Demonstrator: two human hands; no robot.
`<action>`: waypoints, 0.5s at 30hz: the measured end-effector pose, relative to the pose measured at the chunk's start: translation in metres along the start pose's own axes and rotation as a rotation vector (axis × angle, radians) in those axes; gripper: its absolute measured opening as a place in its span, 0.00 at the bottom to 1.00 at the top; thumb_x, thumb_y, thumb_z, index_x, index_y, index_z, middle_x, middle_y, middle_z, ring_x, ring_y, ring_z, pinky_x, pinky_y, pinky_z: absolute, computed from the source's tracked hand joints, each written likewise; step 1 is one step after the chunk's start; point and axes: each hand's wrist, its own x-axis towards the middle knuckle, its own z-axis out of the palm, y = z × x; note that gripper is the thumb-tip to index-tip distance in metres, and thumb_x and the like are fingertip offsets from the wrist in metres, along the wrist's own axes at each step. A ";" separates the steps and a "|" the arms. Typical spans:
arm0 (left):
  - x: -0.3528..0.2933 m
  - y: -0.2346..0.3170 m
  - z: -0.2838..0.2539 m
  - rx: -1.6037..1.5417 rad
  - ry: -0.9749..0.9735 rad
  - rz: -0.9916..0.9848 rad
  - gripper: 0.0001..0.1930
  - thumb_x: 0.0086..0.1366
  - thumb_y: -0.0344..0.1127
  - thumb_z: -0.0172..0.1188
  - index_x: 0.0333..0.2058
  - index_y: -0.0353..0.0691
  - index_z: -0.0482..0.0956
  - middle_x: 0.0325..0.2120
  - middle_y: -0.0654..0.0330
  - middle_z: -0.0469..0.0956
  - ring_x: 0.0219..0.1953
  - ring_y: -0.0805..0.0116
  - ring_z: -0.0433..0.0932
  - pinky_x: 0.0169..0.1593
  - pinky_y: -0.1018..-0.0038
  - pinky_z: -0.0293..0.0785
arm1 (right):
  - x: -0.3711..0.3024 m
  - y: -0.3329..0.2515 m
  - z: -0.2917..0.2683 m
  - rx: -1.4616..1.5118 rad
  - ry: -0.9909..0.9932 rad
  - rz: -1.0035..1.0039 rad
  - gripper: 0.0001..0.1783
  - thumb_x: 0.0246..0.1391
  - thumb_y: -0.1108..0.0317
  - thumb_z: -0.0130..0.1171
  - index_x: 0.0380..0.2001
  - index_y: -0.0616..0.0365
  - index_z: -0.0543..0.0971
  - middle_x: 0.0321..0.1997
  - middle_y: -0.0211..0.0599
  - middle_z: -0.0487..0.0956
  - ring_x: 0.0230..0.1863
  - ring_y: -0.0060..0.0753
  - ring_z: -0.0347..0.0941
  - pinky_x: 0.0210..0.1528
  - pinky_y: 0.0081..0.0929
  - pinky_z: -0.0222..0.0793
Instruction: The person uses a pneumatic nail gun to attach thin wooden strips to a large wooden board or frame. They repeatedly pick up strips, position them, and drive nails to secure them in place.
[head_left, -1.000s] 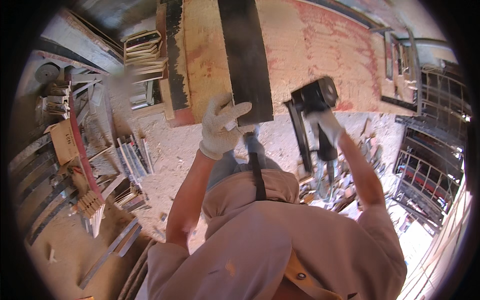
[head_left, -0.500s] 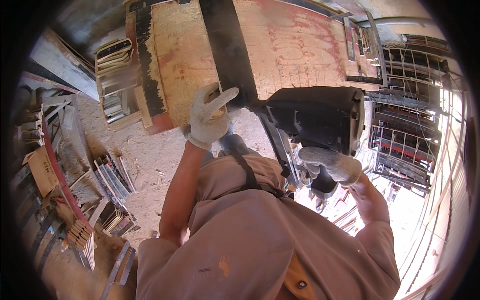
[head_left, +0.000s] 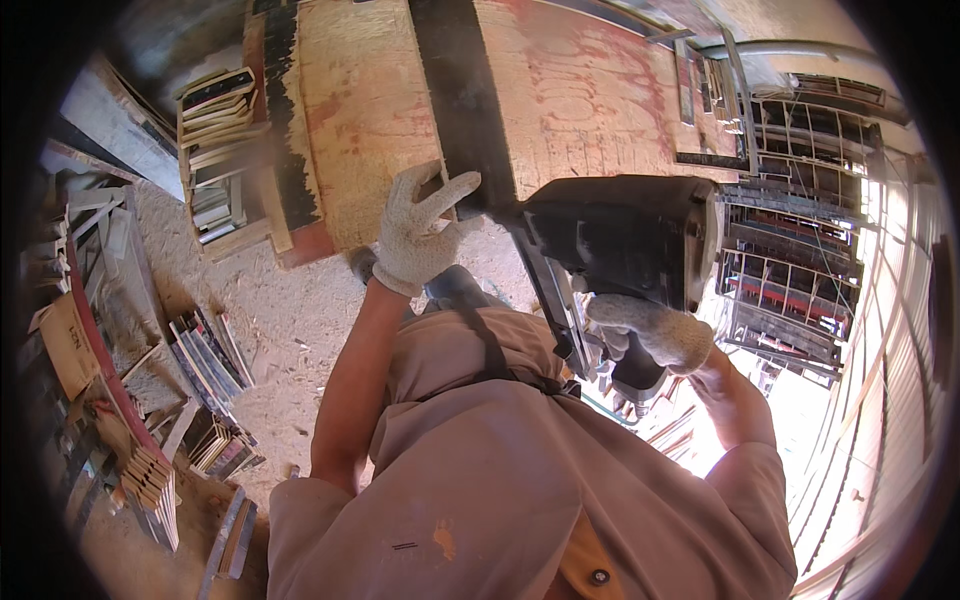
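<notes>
My right hand (head_left: 655, 332), in a pale knitted glove, is wrapped round the handle of a black nail gun (head_left: 610, 230). The gun lies across in front of me, its nose at the near edge of the dark band on a plywood panel (head_left: 370, 120). A long, narrow magazine (head_left: 548, 295) slants down from the nose. My left hand (head_left: 420, 228), gloved alike, is at the panel's near edge beside the nose, with index finger stretched out and fingers apart. Whether its fingertips press on the panel cannot be made out.
Stacked wooden frames (head_left: 222, 150) stand left of the panel. Offcuts (head_left: 205, 365) and a cardboard piece (head_left: 70, 345) lie on the left side of the dusty floor (head_left: 300, 330). Racked, dark-edged panels (head_left: 790, 240) line the right, near a bright corrugated wall (head_left: 890, 400).
The surroundings have shifted slightly left in the view. Both hands and the nail gun keep nearly the same places against the panel.
</notes>
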 end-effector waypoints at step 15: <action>-0.007 -0.020 0.003 0.167 -0.030 -0.077 0.54 0.45 0.35 0.77 0.71 0.42 0.58 0.59 0.49 0.72 0.60 0.47 0.71 0.61 0.59 0.70 | 0.022 -0.008 0.015 -0.190 -0.080 -0.098 0.44 0.65 0.38 0.48 0.64 0.72 0.69 0.41 0.40 0.75 0.34 0.27 0.64 0.43 0.29 0.65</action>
